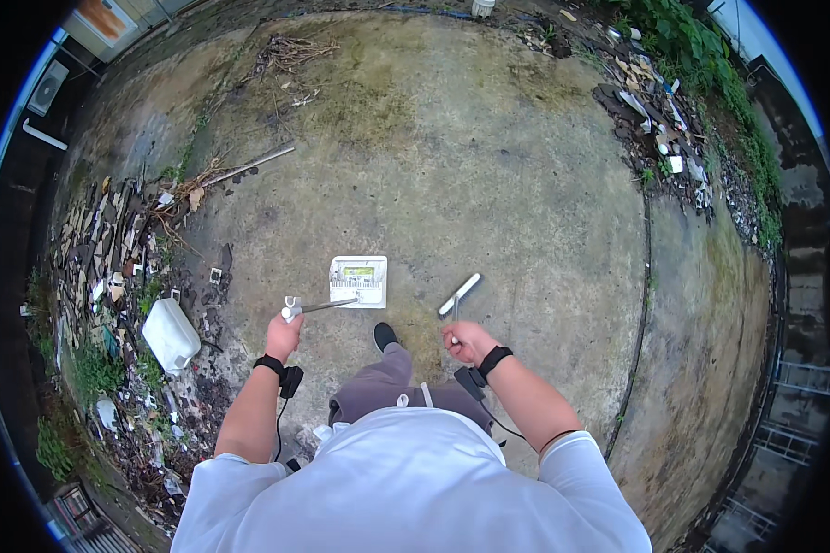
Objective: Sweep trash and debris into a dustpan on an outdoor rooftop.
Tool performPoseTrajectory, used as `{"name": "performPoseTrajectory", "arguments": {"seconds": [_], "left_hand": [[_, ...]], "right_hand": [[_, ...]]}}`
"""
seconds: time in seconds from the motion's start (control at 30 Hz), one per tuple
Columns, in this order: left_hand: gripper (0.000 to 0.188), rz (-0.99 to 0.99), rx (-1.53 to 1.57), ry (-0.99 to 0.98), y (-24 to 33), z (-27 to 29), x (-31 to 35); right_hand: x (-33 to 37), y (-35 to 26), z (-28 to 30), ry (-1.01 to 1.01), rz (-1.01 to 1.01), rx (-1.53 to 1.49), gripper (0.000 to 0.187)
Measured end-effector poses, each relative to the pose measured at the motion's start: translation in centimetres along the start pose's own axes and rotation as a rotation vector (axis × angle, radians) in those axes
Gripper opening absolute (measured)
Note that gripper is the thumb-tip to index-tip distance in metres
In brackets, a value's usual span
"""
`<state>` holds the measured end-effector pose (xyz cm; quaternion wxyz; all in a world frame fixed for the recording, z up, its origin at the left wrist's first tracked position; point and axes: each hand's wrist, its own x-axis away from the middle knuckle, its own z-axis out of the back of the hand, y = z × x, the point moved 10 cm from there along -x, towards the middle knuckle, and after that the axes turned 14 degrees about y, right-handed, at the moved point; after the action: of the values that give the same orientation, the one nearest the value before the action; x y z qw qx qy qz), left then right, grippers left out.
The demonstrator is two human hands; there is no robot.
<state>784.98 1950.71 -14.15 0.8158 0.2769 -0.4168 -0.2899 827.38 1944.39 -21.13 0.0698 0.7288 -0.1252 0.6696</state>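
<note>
A person in a white shirt and grey-purple trousers stands on a stained concrete floor (526,194), a long-handled tool in each hand; the left hand (284,337) has its fingers curled around the upper end of the handle (327,306) of a white dustpan (372,294), just below a white fitting; the dustpan sits on the concrete ahead of the person, a little left of centre, just beyond a dark shoe (386,335); the right hand (470,341) has its fingers closed around the thin handle of a broom, whose white, bar-shaped head (459,295) is angled to the right of the dustpan and apart from it; black straps circle both wrists; to the left, a white plastic container (171,335) lies among a spread of broken scraps (111,249), with a long stick (258,164) farther out; a tangle of twigs (290,55) lies near the far edge; at the upper right, more litter (659,120) lines the concrete beside green plants (696,55).
</note>
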Motion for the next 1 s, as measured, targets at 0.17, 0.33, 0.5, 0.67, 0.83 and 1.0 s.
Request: {"name": "performPoseTrajectory", "arguments": {"seconds": [0.17, 0.33, 0.5, 0.67, 0.83, 1.0], "left_hand": [[0.022, -0.015, -0.015, 0.055, 1.2, 1.3, -3.6], [0.027, -0.049, -0.128, 0.139, 1.6, 2.3, -6.9], [0.029, -0.075, -0.158, 0.225, 3.8, 2.8, -8.6], [0.030, -0.063, -0.115, 0.327, 6.7, 2.6, -9.7], [0.023, 0.089, 0.083, 0.358, 11.3, 0.5, -9.3], [0.018, 0.153, 0.205, 0.332, 16.9, -1.1, -9.2]], "right_hand": [[0.1, -9.8, -0.7, -0.015, -0.028, -0.382, 0.013], [3.3, -9.8, 4.8, -0.055, -0.049, -0.426, 0.007], [8.2, -7.1, 12.2, 0.159, 0.042, -0.279, 0.007], [7.4, -7.9, 15.0, 0.332, 0.069, -0.213, 0.012], [3.4, -15.5, 14.7, 0.340, 0.175, -0.069, 0.013], [-0.2, -22.7, 7.8, 0.269, 0.164, 0.204, 0.016]]}}
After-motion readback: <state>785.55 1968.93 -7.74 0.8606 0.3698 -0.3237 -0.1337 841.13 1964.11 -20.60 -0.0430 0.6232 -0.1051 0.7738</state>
